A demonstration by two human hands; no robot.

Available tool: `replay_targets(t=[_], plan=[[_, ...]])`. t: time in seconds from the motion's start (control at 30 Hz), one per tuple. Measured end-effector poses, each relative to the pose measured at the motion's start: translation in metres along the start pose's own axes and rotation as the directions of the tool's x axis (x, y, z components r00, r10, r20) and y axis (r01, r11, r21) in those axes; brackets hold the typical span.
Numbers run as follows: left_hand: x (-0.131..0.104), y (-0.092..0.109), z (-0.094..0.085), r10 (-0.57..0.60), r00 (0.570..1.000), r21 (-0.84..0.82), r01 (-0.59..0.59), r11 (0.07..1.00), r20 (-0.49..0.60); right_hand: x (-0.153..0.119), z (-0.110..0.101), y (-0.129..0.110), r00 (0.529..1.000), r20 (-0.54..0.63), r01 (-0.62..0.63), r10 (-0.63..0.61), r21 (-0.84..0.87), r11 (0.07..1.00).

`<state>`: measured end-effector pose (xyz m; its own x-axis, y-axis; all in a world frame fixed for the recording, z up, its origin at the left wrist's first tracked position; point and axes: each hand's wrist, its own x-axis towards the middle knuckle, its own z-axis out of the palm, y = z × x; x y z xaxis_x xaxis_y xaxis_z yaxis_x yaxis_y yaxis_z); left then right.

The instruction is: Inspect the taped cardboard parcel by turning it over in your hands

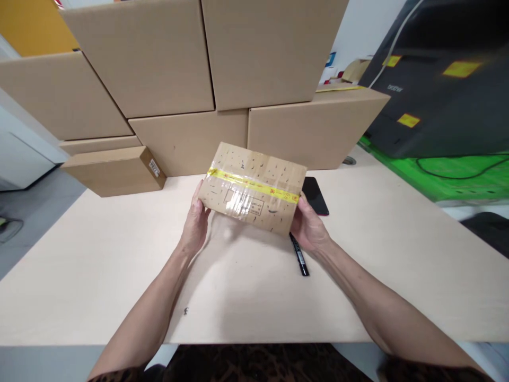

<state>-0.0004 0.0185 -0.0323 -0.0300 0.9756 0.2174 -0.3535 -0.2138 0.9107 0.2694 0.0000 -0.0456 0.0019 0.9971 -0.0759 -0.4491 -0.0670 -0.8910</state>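
A small cardboard box (254, 164) is held up over the table, tilted down toward the right. Yellow printed tape runs across its face, which also carries many dark marks and a printed frame. My left hand (196, 220) grips its left end, and my right hand (309, 223) grips its right end; some fingers are hidden behind it. Just below my right hand, a black marker pen (300, 257) lies on the table. A dark phone (315, 195) lies behind that hand, partly covered by the box.
Large cardboard boxes (139, 58) are stacked along the back of the pale table (258, 297). A flat carton (115, 170) with a label stands at the back left. On the right, a dark machine (433, 95) with yellow stickers rests over a green surface (449, 175).
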Motion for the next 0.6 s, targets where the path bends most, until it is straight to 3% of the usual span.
replay_targets(t=[0.27,0.47,0.6], plan=[[-0.002,0.003,0.003,-0.033,0.997,-0.002,0.033,0.999,0.070,0.005,-0.002,0.003,0.992,0.080,0.103,-0.093,-0.132,0.986],[-0.004,0.004,0.004,0.035,0.997,0.029,-0.037,0.999,0.063,0.007,-0.006,0.008,0.999,-0.016,0.029,-0.030,-0.100,0.995],[-0.006,0.005,0.003,0.056,0.994,-0.051,-0.051,0.997,0.096,0.013,-0.014,0.010,0.999,-0.045,0.023,-0.028,-0.109,0.994]])
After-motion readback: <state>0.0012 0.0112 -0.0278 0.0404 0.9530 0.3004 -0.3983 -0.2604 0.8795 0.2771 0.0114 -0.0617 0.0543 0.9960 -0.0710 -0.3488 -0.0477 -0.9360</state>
